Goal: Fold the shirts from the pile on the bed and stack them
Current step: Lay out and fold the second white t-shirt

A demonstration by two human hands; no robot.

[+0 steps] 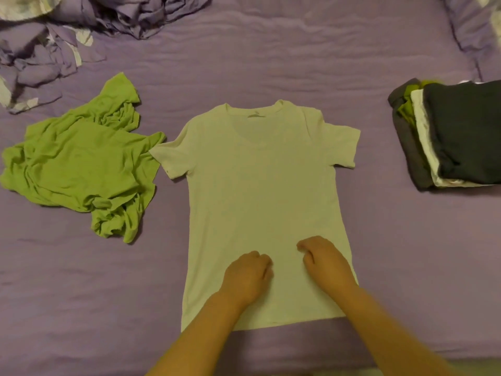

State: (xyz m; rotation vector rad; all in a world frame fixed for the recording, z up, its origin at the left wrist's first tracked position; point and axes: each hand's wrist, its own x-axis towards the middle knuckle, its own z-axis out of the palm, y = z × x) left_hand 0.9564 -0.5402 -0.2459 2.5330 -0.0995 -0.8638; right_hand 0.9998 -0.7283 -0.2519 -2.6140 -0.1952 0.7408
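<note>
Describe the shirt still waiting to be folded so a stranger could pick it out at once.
On the purple bed sheet, look left of the white T-shirt spread flat in the middle. The green shirt lies there in a crumpled heap, touching the white one's sleeve. It is the only rumpled, unfolded garment, unlike the folded stack at the right.

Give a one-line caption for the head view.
Both hands rest on a white shirt spread flat between crumpled green shirts and a folded stack.
</note>
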